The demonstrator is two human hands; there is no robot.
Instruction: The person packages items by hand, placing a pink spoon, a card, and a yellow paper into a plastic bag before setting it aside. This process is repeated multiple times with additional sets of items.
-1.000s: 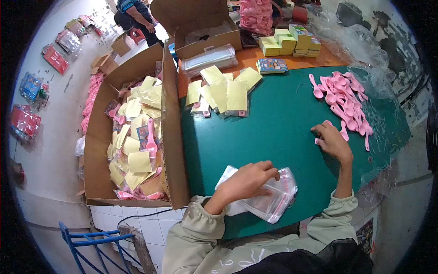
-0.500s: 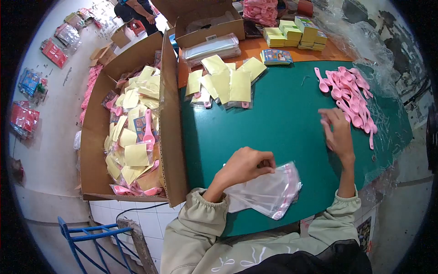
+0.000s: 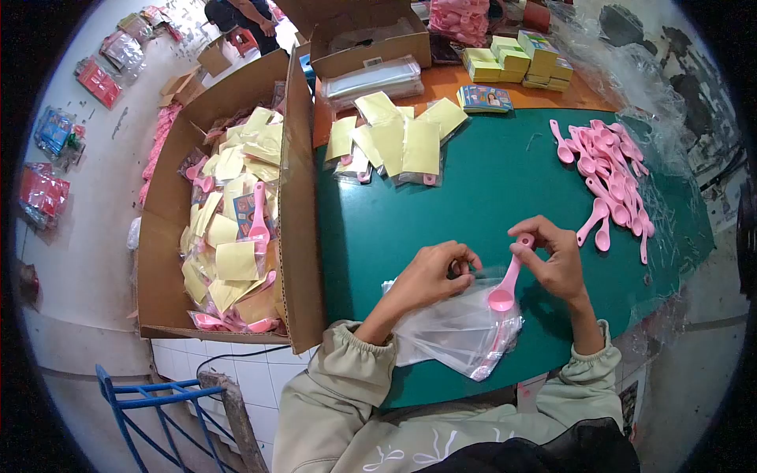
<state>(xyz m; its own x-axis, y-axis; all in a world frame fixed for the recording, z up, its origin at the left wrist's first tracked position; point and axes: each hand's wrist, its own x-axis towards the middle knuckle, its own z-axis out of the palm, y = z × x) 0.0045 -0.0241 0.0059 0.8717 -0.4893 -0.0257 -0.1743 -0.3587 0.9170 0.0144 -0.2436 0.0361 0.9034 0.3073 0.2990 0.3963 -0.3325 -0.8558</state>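
A pink measuring spoon (image 3: pixel 505 290) hangs by its handle end from my right hand (image 3: pixel 558 264), pinched between thumb and fingers. Its bowl is just over a fanned stack of clear plastic bags (image 3: pixel 449 335) on the table. At the top of those bags, my left hand (image 3: pixel 434 276) is closed, with thumb and fingertips on the thin film of one bag. A pile of pink spoons (image 3: pixel 611 169) lies to the right, beyond my right hand. Packed bags with pale yellow cards (image 3: pixel 402 146) rest at the far left of the green table (image 3: pixel 489 209).
Left of the table stands a large cardboard box (image 3: pixel 300 229) full of packed cards and spoons. Card stacks (image 3: pixel 512 59), a bundle of clear bags (image 3: pixel 374 81) and another box (image 3: pixel 367 47) line the back. Loose plastic wrap (image 3: pixel 662 102) covers the right edge. A person (image 3: pixel 244 20) stands far off.
My right hand has come from the spoon pile toward the bags and now holds a spoon. My left hand has stayed by the bags, and film is raised beside its fingertips.
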